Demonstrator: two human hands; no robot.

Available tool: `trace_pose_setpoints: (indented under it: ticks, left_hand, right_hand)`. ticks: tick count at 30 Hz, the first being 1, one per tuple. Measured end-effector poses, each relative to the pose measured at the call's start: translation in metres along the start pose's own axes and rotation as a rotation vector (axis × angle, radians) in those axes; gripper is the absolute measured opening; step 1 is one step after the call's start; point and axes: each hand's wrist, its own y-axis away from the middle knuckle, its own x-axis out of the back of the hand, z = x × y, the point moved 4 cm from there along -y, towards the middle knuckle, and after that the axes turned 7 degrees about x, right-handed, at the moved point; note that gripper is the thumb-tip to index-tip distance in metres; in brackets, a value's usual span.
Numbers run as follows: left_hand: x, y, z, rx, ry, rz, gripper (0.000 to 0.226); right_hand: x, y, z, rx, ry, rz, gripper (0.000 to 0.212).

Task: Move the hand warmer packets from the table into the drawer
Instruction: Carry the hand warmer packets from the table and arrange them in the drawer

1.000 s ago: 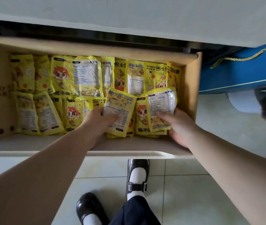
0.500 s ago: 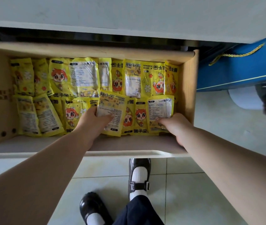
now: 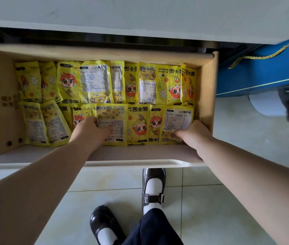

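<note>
The wooden drawer (image 3: 209, 96) stands pulled out below the white table top (image 3: 140, 13). Several yellow hand warmer packets fill it in two rows. My left hand (image 3: 90, 129) rests in the front row, fingers gripping the lower left edge of a text-side-up packet (image 3: 112, 124). At the front right corner my right hand (image 3: 192, 133) presses down on another text-side-up packet (image 3: 177, 121), fingertips on its lower edge. Both packets lie flat among the others.
A blue gift box (image 3: 260, 73) with a gold cord sits right of the drawer, a white round object (image 3: 265, 103) below it. My black shoes (image 3: 153, 188) stand on the tiled floor under the drawer front (image 3: 34, 164).
Both hands have lowered their packets from a tilted, raised pose down flat into the front row. The right packet slid toward the drawer's right wall.
</note>
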Motion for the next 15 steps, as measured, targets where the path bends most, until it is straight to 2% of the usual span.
trace_pose_setpoints:
  ticks: [2,4,6,9,11,13,15]
  left_hand:
    - [0.004,0.0,-0.002,-0.008,-0.01,0.007,0.022]
    - [0.007,-0.001,-0.005,0.001,-0.052,0.017,0.032]
    - [0.009,-0.002,-0.006,0.001,-0.098,0.034,0.053]
    - [0.007,0.008,-0.002,-0.058,-0.154,0.091,0.071]
    - [0.008,0.021,0.008,-0.22,-0.231,0.185,0.075]
    - [0.004,0.027,0.018,-0.469,-0.33,0.253,0.072]
    - [-0.005,0.025,0.02,-0.583,-0.468,0.195,0.072]
  right_hand:
    - [0.002,0.004,-0.001,0.02,0.011,-0.026,0.056]
    - [0.004,0.009,-0.005,0.066,-0.013,-0.028,0.052]
    - [0.004,0.014,-0.01,0.192,0.028,0.016,0.044]
    - [-0.002,0.021,-0.023,0.428,0.259,0.032,0.051]
    - [-0.011,0.025,-0.031,0.585,0.47,-0.048,0.053]
    - [-0.018,0.026,-0.037,0.696,0.641,-0.101,0.05]
    - [-0.02,0.025,-0.038,0.723,0.729,-0.112,0.045]
